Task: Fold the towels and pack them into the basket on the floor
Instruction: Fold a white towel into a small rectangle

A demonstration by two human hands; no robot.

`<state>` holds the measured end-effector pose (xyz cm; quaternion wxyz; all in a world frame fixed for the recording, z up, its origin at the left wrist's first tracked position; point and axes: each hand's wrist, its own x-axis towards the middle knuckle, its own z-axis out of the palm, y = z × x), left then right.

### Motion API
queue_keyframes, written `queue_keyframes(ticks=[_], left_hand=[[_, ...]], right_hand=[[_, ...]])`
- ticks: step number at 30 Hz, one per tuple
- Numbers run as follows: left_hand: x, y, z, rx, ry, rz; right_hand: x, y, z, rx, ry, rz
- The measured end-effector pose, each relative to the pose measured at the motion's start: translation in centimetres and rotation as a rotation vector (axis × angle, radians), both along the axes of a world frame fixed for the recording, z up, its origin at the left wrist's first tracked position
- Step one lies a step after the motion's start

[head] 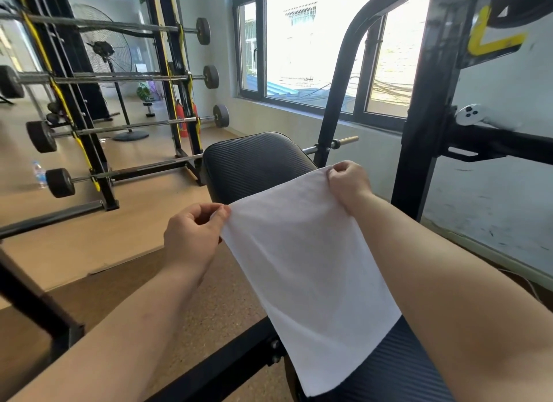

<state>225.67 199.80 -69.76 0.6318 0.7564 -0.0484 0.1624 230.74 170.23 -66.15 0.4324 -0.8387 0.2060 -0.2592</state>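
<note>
Fingers (220,219) of both hands pinch the top corners of a white towel (305,267), held spread over a weight bench.

Largest in view, the barbell rack (89,102) fills the field toward 10 o'clock. The black bench (254,165) runs from 12 to 6 o'clock beneath the work. The towel hangs flat at centre, its lower edge over the seat toward 5 o'clock. The left hand (191,237) grips the corner at the cloth's 10 o'clock, the right hand (348,184) the corner at its 1 o'clock. A water bottle (39,174) stands on the floor at 9 o'clock. The step appears to be squaring the towel before a fold. The next move calls for bringing edges together evenly. No basket is in view.
</note>
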Motion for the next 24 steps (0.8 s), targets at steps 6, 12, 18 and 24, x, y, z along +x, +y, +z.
queue_keyframes(ticks=[6,12,18,24], left_hand=[[0.2,0.1,0.3,-0.103,0.098,-0.074],[0.1,0.5,0.6,0.026,0.086,-0.042],[-1.6,0.8,2.2,-0.150,0.174,-0.083],[-4.3,1.9,5.2,-0.249,0.207,-0.126]], right_hand=[[-0.3,-0.2,0.2,0.034,0.022,0.085],[-1.9,-0.6,1.9,0.097,-0.109,0.067],[-5.7,-1.8,4.1,0.055,-0.122,0.119],[-12.1,-1.0,7.9,0.282,-0.176,0.195]])
